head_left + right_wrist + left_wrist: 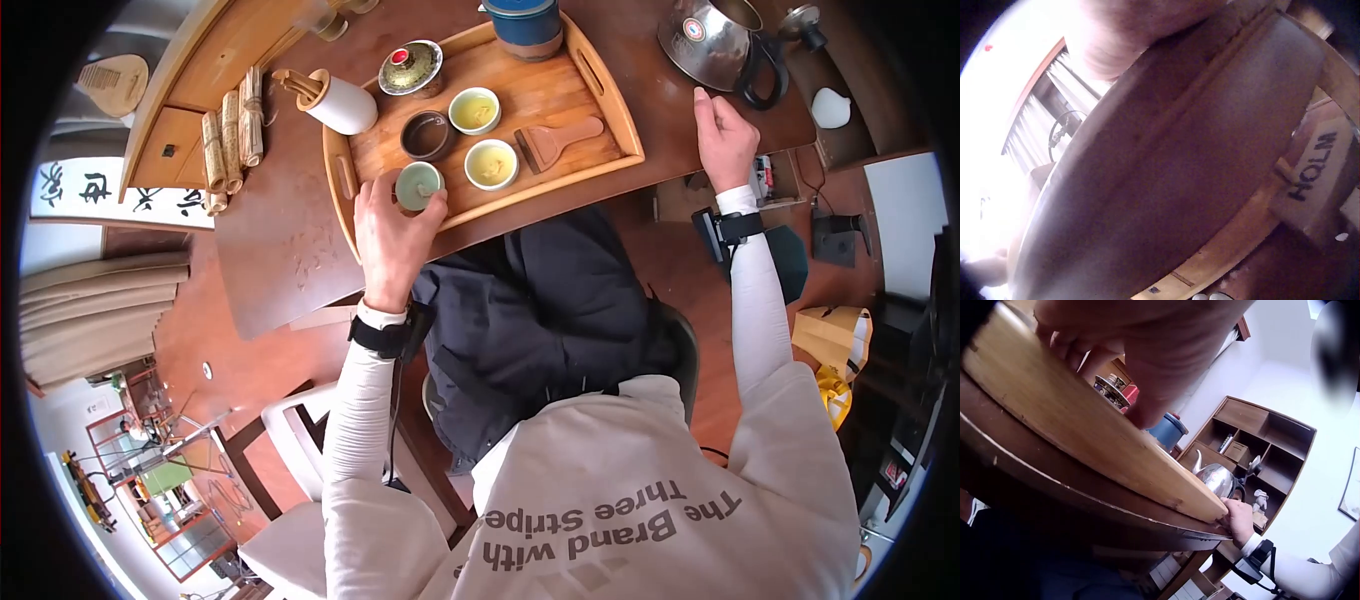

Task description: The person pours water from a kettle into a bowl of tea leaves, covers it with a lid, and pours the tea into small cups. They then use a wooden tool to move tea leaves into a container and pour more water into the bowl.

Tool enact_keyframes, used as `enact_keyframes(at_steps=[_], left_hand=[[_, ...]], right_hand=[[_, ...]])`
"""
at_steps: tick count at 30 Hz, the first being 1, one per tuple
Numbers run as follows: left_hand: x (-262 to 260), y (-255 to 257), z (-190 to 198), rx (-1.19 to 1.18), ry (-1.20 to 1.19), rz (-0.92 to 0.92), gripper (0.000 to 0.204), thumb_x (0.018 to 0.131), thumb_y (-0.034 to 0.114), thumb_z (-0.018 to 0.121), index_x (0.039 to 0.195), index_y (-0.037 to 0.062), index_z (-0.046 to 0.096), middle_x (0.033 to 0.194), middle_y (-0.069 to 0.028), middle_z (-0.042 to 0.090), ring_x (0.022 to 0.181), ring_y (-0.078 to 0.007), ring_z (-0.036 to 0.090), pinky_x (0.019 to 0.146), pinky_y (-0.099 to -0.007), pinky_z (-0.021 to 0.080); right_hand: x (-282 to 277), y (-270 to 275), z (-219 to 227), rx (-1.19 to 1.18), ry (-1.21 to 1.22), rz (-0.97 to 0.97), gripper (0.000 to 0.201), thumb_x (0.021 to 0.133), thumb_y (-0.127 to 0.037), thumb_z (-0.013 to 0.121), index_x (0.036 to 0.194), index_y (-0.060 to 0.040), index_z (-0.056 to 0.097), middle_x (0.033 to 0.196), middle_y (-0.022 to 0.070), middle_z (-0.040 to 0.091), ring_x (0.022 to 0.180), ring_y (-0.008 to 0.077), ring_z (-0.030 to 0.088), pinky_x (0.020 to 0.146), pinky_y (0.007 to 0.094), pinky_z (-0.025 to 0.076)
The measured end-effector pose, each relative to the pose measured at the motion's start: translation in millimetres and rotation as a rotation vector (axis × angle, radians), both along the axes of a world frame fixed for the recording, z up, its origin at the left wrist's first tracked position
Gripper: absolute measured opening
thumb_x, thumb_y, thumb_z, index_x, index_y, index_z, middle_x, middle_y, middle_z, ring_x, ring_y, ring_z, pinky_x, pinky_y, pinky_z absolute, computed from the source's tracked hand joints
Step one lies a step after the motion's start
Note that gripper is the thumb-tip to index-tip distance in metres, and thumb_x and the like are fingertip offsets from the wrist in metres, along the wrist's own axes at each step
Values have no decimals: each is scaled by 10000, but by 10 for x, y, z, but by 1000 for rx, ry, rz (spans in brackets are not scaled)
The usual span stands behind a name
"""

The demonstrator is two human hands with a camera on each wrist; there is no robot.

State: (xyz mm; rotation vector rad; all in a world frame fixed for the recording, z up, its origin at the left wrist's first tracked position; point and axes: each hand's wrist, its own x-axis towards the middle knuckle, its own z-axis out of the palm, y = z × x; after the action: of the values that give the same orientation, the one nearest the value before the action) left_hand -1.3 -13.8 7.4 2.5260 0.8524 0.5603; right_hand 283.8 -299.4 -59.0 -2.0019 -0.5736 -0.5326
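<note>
Pinching green cup [417, 180] between left fingers [373, 202]; right fingers [708, 115] loosely curled by table [275, 270].

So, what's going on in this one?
A person's left hand grips a small round pale green cup at the near left of a light wooden tray. Two round white cups of yellowish liquid stand to its right. The right hand is empty at the edge of a brown table, near a shiny metal kettle.
</note>
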Motion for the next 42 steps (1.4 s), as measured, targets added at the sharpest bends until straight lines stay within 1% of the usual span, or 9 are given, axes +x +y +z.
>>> enact_keyframes(at_steps=[6,12,14,18,26,28,38,40,42], left_hand=[[-11,-127,20,365,-75,-2,601,737,328,851,1192,-4,640,1075,-179,621,1055,-372,573,956,-478,457],[273,-490,139,376,-46,-149,584,730,373,868,1160,25,683,1188,-134,598,1116,-345,527,990,-470,404],[383,-531,118,398,-39,-147,566,699,379,882,1132,59,705,1154,-114,599,1105,-337,522,984,-476,393],[445,-511,79,392,23,-139,531,671,378,891,1085,87,732,1105,-98,595,1077,-323,523,963,-467,389],[528,-509,98,328,15,-131,441,633,352,897,893,33,739,975,-117,584,1022,-308,531,960,-458,374],[556,-506,99,344,51,-123,463,638,375,893,931,46,752,1009,-106,609,1035,-310,543,941,-454,396],[424,-64,544,-7,-35,-42,480,722,297,859,1067,5,696,991,-196,709,934,-357,693,825,-435,547],[400,50,564,-44,-4,-38,493,731,287,852,1098,5,683,994,-199,715,934,-360,698,828,-434,549],[405,170,535,-80,21,-32,506,740,277,845,1129,4,670,996,-201,720,934,-364,703,831,-432,551]], right_hand=[[35,16,-31,-53,-47,-27,395,951,-267,709,696,-4,562,564,141,435,501,229,342,513,375,385],[13,4,-28,-35,24,-14,392,951,-247,715,692,-2,551,566,138,420,508,217,330,509,359,380],[-10,13,-31,-3,-70,-7,428,985,-238,692,695,20,512,571,33,318,564,68,299,486,309,318],[-60,13,28,14,8,-1,425,983,-240,693,697,19,514,566,40,334,565,67,305,490,304,322],[-1,8,-20,7,-29,-25,429,982,-244,695,692,15,514,562,39,329,557,71,302,486,302,317],[4,-29,-40,-4,10,-24,404,956,-265,704,683,-9,549,555,133,435,492,227,347,504,375,370],[12,-10,-10,-14,12,-23,406,955,-270,703,694,0,547,583,154,447,507,256,364,517,380,373],[25,-3,29,-13,66,16,439,981,-249,698,694,16,498,586,11,339,585,62,292,491,293,292],[16,26,169,45,106,79,439,981,-253,700,681,4,509,589,-12,371,582,46,305,489,278,281]])
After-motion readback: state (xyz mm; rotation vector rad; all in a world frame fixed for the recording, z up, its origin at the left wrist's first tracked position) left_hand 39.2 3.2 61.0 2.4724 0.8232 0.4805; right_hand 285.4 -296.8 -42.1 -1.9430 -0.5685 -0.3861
